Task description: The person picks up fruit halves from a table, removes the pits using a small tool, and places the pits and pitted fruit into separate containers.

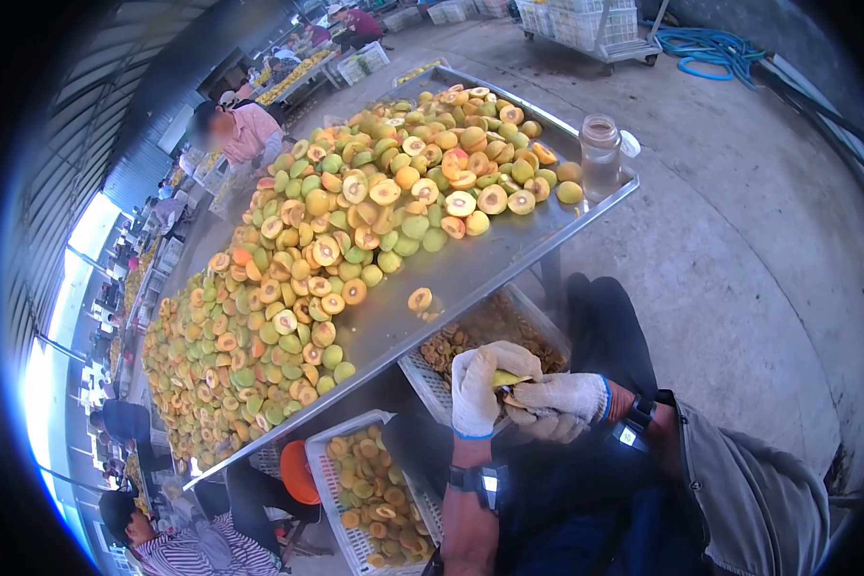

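Observation:
My left hand [490, 386], in a white work glove, is closed around a yellow-green apricot half [511, 378]. Gloved the same way, my right hand [559, 403] meets it from the right, its fingers pressed together at the fruit. A small dark thing shows by the right fingertips, too small to name. Both hands are over a white crate [422, 379] of brown stones and scraps, just off the near edge of a metal table [509, 252]. On that table lies a large heap of halved apricots [355, 216].
A clear plastic jar [600, 158] stands at the table's right corner beside a white lid [629, 144]. Below the table are a crate of fruit halves [379, 494] and an orange bucket [299, 472]. Co-workers sit at left, one in a striped shirt [206, 547]. A blue hose [710, 53] lies behind.

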{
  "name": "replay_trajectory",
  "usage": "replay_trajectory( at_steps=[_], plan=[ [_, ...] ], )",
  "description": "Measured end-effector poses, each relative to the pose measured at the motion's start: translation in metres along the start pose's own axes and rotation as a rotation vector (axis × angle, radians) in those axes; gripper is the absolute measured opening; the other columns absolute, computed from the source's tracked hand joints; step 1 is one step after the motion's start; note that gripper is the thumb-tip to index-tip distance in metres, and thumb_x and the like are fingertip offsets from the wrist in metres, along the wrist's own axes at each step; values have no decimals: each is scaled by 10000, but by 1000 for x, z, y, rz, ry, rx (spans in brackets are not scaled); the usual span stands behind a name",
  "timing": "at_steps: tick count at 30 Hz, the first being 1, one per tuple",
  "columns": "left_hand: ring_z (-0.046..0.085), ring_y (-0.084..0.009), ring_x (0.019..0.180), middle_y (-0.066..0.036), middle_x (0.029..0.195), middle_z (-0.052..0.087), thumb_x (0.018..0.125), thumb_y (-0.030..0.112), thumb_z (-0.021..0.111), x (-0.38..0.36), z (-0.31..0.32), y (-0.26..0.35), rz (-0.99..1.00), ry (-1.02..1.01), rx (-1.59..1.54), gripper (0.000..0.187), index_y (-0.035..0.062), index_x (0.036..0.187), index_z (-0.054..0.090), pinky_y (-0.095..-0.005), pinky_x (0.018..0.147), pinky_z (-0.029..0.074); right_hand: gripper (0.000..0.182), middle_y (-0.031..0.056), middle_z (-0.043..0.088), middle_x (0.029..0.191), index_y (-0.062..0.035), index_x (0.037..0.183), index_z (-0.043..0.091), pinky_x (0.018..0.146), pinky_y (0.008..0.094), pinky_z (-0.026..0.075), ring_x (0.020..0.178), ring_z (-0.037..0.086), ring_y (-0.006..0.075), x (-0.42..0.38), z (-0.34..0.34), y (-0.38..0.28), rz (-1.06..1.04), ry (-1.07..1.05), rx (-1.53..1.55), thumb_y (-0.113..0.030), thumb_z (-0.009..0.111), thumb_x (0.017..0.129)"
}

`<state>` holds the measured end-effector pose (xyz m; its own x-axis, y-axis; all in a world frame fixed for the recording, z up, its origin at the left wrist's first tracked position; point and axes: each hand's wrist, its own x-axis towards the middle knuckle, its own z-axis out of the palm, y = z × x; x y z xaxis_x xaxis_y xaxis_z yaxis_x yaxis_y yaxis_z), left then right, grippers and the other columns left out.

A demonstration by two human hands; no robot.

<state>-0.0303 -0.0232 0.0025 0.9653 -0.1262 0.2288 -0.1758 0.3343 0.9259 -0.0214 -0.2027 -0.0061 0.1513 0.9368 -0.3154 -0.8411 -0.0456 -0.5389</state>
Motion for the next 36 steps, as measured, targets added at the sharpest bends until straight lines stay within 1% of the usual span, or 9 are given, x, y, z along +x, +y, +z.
replay_trajectory(
  at_steps=[2, 4, 7, 11, 13, 16, 25, 31, 36],
  plan=[
    [705, -285, 810, -198, 841, 715, 1081, 458, 459, -1, -1, -5, 21, 9, -35, 584, -31, 880, 705, -375, 734, 571, 401, -87, 418, 620, -157, 901, 560, 346, 177, 273, 425, 351, 4, 5, -5, -1, -13, 70, -60, -504, 494, 1090],
    [709, -290, 840, -192, 899, 711, 1113, 419, 429, -1, -1, -9, -230, 289, -110, 531, -40, 1012, 677, -386, 763, 587, 423, -71, 464, 627, -154, 902, 592, 340, 192, 291, 419, 384, 26, 4, 2, -11, -33, 205, -223, -519, 485, 1088],
    [712, -295, 849, -191, 971, 703, 1126, 404, 421, 3, 1, -16, -340, 517, -199, 510, -49, 1082, 651, -392, 782, 600, 464, -51, 510, 637, -136, 880, 586, 367, 216, 346, 441, 454, 59, 12, 2, -15, 9, 461, -562, -539, 478, 1082],
    [712, -301, 857, -193, 997, 695, 1125, 397, 427, 3, -4, -25, -339, 552, -168, 498, -48, 1088, 647, -391, 785, 601, 494, -17, 534, 646, -98, 949, 645, 418, 249, 407, 481, 509, 74, 19, 2, -9, -96, 557, -688, -545, 480, 1077],
    [709, -300, 855, -189, 982, 694, 1120, 394, 425, 4, -3, -29, -330, 605, -121, 500, -49, 1082, 655, -390, 785, 603, 561, 229, 731, 929, -20, 1143, 702, 787, 461, 551, 882, 715, 396, 17, 10, -12, -146, 687, -950, -521, 464, 1056],
    [707, -252, 835, -155, 968, 704, 1104, 426, 451, 6, -2, -37, -337, 677, -61, 528, -48, 1077, 685, -338, 734, 576, 540, 276, 716, 1089, -14, 1148, 694, 898, 515, 515, 1053, 660, 475, 23, 5, -3, -266, 749, -1061, -496, 470, 1052],
    [671, -209, 730, -138, 898, 695, 1107, 430, 441, 5, -8, -67, -309, 792, 360, 574, -65, 1007, 714, -313, 653, 575, 414, 230, 729, 871, -46, 1067, 638, 766, 550, 550, 843, 709, 449, 43, -13, 16, -172, 1026, -1426, -432, 489, 1057],
    [653, -216, 736, -135, 906, 684, 1106, 436, 435, 3, -21, -79, -290, 991, 93, 580, -78, 1035, 695, -326, 653, 579, 441, 224, 747, 933, -41, 1088, 651, 827, 519, 560, 910, 724, 417, 52, -13, 13, -113, 1042, -1520, -448, 490, 1034],
    [665, -213, 803, -124, 987, 672, 1102, 376, 417, -12, -59, -46, -117, 929, 347, 470, -54, 1127, 605, -333, 659, 586, 489, 258, 738, 987, -24, 1051, 672, 842, 506, 538, 947, 712, 437, 49, -16, 8, -172, 1007, -1237, -468, 468, 1042]
  ],
)
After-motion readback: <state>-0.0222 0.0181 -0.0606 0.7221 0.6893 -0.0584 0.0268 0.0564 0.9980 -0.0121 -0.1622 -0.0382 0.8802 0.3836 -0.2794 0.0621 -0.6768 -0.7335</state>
